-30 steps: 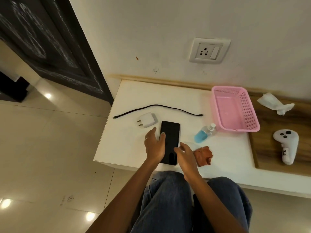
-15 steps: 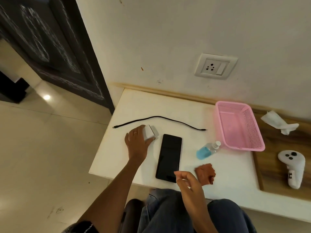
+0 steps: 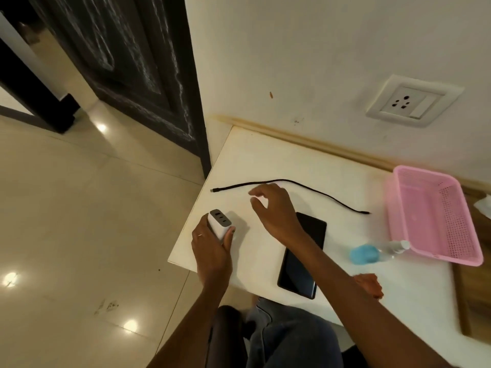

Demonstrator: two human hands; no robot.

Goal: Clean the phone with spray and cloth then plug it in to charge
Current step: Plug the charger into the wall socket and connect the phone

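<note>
Left hand (image 3: 211,248) grips white charger (image 3: 219,224) at table edge. Right hand (image 3: 273,208), fingers spread, holding nothing, reaches for black cable (image 3: 300,185). Phone (image 3: 303,258) flat beneath right forearm, overhanging near edge. Risk: forearm knocks phone off.

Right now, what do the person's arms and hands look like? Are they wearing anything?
Both arms are bare, with no sleeves showing. The left hand wears a thin ring on one finger. The right hand shows no ring or watch. Blue jeans cover the legs.
</note>
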